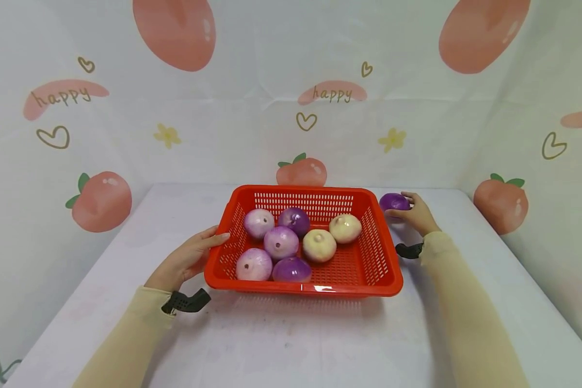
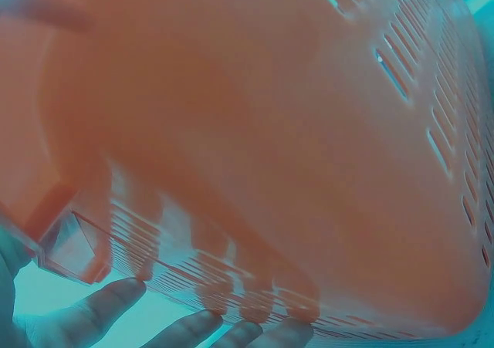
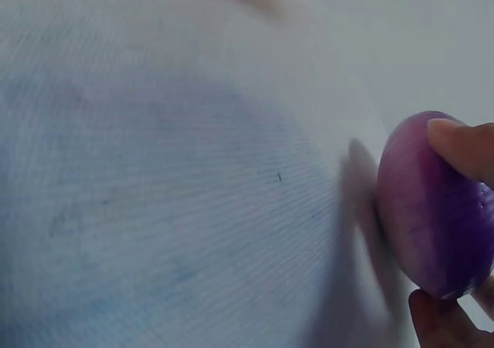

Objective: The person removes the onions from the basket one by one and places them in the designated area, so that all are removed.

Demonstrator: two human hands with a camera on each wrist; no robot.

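Basket (image 1: 354,289) of onions (image 1: 281,242) in between, right grip (image 1: 419,213) round purple onion (image 1: 394,201), left grip (image 1: 188,260) seemingly pinching rim (image 1: 213,262)

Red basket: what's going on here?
A person's left hand holds the left rim of the red basket, which sits on the white table. The right hand grips a purple onion outside it, by the far right corner. Seven other onions, purple to cream, show inside. I can't tell whether the gripped one is off the table.
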